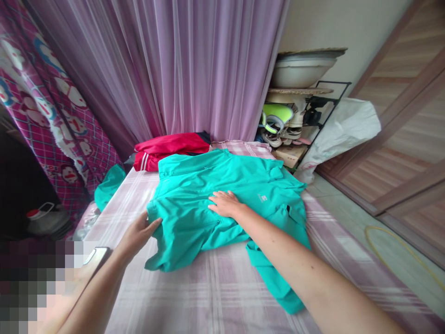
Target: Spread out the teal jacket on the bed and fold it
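A teal jacket (194, 185) with a small white logo lies spread and wrinkled on a bed with a plaid sheet (187, 297). One sleeve folds down toward me on the right. My right hand (225, 204) rests flat on the middle of the jacket, fingers spread. At the jacket's left edge is my left hand (142, 229), its thumb and fingers apart and touching the cloth. Some of the left fingertips are hard to make out.
A folded red garment (170, 148) lies behind the jacket, by the purple curtain (208, 69). More teal cloth (109, 185) hangs at the bed's left edge. To the right stand a shoe rack (295, 139) topped with basins (302, 69), a white bag (347, 130) and a wooden wardrobe (399, 116).
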A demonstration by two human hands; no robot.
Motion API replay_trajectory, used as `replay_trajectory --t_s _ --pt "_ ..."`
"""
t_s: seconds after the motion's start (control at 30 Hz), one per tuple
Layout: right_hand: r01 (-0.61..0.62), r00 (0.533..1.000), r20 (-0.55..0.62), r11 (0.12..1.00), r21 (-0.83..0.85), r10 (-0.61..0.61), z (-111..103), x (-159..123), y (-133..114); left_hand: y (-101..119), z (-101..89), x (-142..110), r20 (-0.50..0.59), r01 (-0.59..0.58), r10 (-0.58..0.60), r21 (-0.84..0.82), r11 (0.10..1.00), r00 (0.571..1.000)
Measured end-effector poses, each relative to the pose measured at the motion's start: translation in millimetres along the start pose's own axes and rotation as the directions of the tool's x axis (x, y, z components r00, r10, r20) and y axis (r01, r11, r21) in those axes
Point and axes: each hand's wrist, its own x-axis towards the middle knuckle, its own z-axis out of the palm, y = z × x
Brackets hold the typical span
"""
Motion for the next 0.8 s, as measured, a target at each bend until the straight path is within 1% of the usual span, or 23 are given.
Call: replay_trajectory --t_s 0.1,0.23,0.3,0.37,0.43,0.5,0.57,0.67,0.8 --pt "0.044 0.998 -0.042 0.998 -0.042 -0.046 5.1 1.1 -6.3 0.1 -7.4 -2.3 -0.006 0.024 -0.024 0.007 1.0 1.0" --pt "0.061 0.978 -0.193 0.996 -0.07 -0.074 23.6 -6.1 -6.6 -0.7 -12.1 -5.0 -0.032 0.03 -0.03 0.003 1.0 0.999" --pt "0.046 0.969 -0.238 0.997 -0.063 -0.06 28.2 -8.6 -3.5 -1.6 -12.1 -6.5 -0.026 0.032 -0.032 -0.006 0.999 0.999" --pt "0.005 0.97 -0.242 0.999 -0.047 -0.017 25.8 -7.9 0.1 -1.9 -11.8 -7.8 -0.001 0.036 -0.036 -0.009 0.999 0.999" --pt "-0.057 0.972 -0.23 0.998 -0.039 0.046 18.6 -4.7 2.8 -1.2 -11.3 -8.7 0.029 0.037 -0.037 -0.006 0.999 0.999" --pt "-0.1 0.971 -0.22 0.994 -0.035 0.09 10.7 -0.7 4.3 0.4 -10.3 -9.2 0.033 0.032 -0.033 0.017 0.999 0.999" --pt "-0.12 0.969 -0.22 0.992 -0.024 0.112 5.7 2.5 5.3 3.1 -8.5 -9.7 0.032 0.019 -0.021 0.063 0.998 0.999" --pt "-0.137 0.965 -0.226 0.99 -0.015 0.131 5.0 4.7 7.1 9.8 -4.4 -10.2 0.03 -0.021 0.017 0.119 0.993 0.999" --pt "-0.155 0.961 -0.234 0.988 -0.015 0.147 7.2 4.9 9.5 20.5 1.5 -10.7 0.02 -0.054 0.053 0.071 0.996 0.998"
